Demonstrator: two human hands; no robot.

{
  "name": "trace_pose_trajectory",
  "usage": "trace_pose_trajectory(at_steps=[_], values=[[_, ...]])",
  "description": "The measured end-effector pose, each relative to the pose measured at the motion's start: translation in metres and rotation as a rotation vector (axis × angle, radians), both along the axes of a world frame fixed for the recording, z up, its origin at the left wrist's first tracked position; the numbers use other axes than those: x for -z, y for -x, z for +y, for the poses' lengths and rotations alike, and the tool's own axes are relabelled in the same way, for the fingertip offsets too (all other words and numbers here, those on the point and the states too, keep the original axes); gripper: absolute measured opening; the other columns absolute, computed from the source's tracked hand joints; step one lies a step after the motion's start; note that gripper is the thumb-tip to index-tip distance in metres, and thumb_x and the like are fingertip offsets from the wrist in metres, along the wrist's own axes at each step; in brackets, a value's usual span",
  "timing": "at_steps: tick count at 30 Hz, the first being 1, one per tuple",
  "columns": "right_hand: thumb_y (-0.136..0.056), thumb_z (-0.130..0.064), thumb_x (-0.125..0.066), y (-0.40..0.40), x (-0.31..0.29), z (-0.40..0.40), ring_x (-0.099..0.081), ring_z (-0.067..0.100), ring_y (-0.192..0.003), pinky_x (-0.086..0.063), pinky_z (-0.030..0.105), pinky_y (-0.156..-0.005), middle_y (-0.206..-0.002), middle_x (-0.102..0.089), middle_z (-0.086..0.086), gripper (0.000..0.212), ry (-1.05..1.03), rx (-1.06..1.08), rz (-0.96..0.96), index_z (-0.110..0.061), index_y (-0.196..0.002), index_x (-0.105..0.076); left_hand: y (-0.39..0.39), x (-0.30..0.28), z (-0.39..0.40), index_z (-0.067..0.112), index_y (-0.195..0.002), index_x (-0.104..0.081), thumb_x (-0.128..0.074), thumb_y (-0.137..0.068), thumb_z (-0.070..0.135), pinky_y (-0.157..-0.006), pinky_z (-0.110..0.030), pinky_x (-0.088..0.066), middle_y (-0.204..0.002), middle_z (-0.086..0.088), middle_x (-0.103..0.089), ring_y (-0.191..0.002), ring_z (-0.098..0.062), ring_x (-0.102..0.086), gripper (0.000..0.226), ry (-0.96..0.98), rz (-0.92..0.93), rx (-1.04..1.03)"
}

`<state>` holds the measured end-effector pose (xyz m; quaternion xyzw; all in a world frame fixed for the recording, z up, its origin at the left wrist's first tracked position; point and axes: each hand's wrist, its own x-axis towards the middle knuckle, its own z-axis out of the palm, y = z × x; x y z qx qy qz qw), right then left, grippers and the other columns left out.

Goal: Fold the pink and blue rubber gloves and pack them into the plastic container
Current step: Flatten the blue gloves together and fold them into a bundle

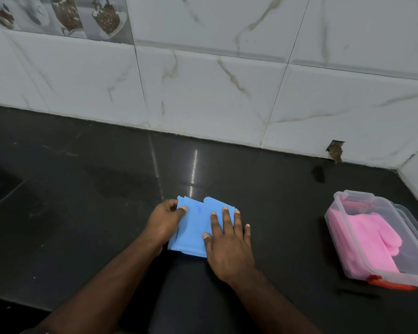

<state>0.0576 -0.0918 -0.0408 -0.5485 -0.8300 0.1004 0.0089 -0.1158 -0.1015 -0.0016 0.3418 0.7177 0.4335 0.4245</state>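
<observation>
Dim, soft, glare streak on countertop (194, 169)

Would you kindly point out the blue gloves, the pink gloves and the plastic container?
blue gloves (195, 225): head view, middle of the folded stack.
pink gloves (362, 239): head view, the palm area.
plastic container (354, 195): head view, far rim.

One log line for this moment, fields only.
stage: folding blue gloves | left hand: pinching edge | right hand: pressing flat | pink gloves: in container

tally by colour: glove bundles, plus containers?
Blue gloves: 1 folded bundle, on the counter under both hands
Pink gloves: 1 bundle, in the container
Container: 1, clear, lid off
Total: 3
</observation>
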Motion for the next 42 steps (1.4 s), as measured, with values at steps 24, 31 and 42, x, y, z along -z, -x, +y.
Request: trace_pose_trajectory(at_steps=[24, 31, 42], values=[[-0.081, -0.014, -0.076, -0.021, -0.057, 0.033, -0.075, 0.025, -0.089, -0.059, 0.045, -0.086, -0.096, -0.077, 0.011, 0.031, 0.919, 0.604, 1.276, -0.003, -0.109, -0.068, -0.026, 0.048, -0.018, 0.037, -0.159, -0.014, -0.001, -0.092, 0.062, -0.124, -0.046, -0.008, -0.169, 0.009, -0.008, -0.156, -0.02, 0.002, 0.073, -0.049, 0.947, 0.43], [-0.082, -0.005, -0.069, -0.017, -0.068, 0.038, -0.074, 0.022, -0.087, -0.061, 0.045, -0.079, -0.1, -0.074, 0.006, 0.03, 0.68, 0.45, 1.18, -0.016, -0.11, -0.064, -0.032, 0.041, -0.013, 0.046, -0.156, -0.007, -0.004, -0.094, 0.067, -0.127, -0.044, -0.006, -0.168, 0.013, 0.001, -0.154, -0.014, 0.015, 0.065, -0.16, 0.783, 0.427], [-0.083, -0.018, -0.047, -0.059, -0.074, 0.028, -0.057, 0.025, -0.085, -0.047, 0.04, -0.075, -0.095, -0.062, 0.0, 0.022, -0.27, -0.322, 0.18, -0.023, -0.102, -0.056, -0.075, -0.024, 0.03, 0.005, -0.106, -0.074, -0.058, -0.095, 0.025, -0.085, -0.04, -0.058, -0.103, -0.014, -0.076, -0.096, -0.03, -0.073, 0.028, -0.051, -0.648, 0.032]])
